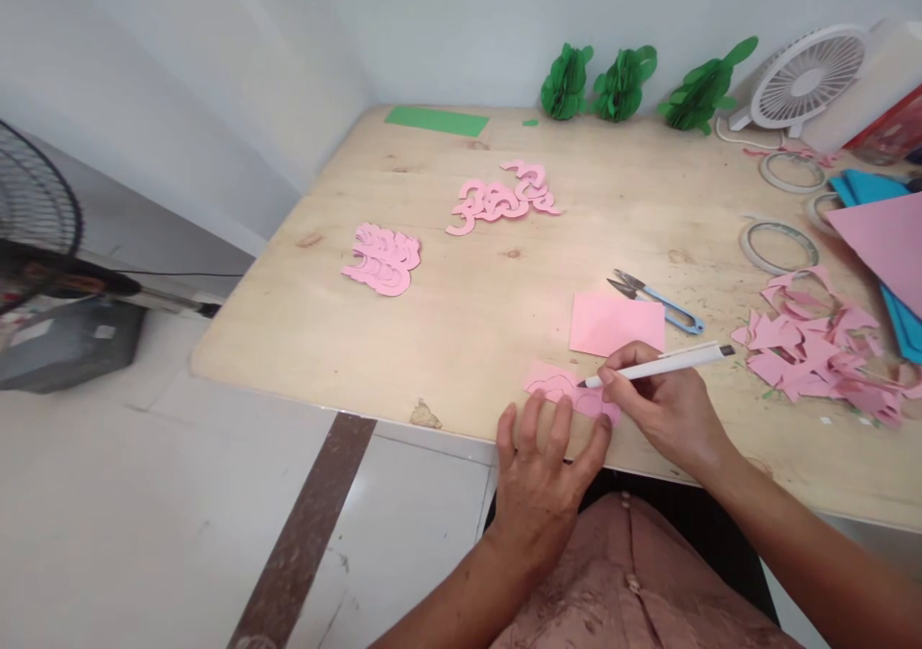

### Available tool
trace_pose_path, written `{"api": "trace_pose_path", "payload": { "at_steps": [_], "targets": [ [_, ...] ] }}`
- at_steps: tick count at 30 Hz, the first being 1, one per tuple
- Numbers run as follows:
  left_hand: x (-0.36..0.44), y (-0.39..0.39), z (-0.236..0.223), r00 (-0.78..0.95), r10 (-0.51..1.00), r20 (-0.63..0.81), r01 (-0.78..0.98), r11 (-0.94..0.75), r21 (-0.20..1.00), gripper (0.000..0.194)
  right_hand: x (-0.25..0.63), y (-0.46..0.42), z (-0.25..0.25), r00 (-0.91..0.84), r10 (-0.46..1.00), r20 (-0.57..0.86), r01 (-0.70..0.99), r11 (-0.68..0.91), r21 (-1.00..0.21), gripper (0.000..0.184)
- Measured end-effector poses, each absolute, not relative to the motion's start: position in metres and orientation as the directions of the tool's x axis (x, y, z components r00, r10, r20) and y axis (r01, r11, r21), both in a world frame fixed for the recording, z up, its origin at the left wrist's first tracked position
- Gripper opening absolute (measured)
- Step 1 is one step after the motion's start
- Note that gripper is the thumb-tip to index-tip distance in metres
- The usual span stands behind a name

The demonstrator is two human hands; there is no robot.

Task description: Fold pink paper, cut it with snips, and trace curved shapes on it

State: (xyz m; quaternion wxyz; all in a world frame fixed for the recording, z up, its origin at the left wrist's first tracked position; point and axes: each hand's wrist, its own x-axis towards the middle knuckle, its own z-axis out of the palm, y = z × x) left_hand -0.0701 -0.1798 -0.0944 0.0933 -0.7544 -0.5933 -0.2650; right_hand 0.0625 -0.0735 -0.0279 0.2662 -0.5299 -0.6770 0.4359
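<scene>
My right hand is closed around a white pen, its tip resting on a small pink paper piece near the table's front edge. Curved lines are drawn on that piece. With fingers spread, my left hand lies on the paper's lower edge and covers part of it. Just above sits a pink paper rectangle. Behind the rectangle, blue-handled thread snips lie with their blades pointing up and left.
Cut pink shapes lie in a stack and a loose pile. Pink paper scraps, tape rolls and blue sheets are at right. Green paper figures and a white fan stand along the wall.
</scene>
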Motion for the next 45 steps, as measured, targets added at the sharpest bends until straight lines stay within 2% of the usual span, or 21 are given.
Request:
{"api": "trace_pose_path", "payload": {
  "at_steps": [29, 45],
  "targets": [
    [-0.0695, -0.1799, -0.0955, 0.146, 0.842, 0.519, 0.947, -0.272, 0.174, 0.046, 0.0609, -0.0741, -0.0272, -0.295, 0.956, -0.008, 0.542, 0.16, -0.825, 0.012],
    [-0.0692, -0.1795, -0.0949, 0.139, 0.84, 0.524, 0.947, -0.267, 0.177, 0.046, 0.0657, -0.0726, -0.0221, -0.236, 0.972, -0.01, 0.572, 0.131, -0.81, 0.013]
  ]
}}
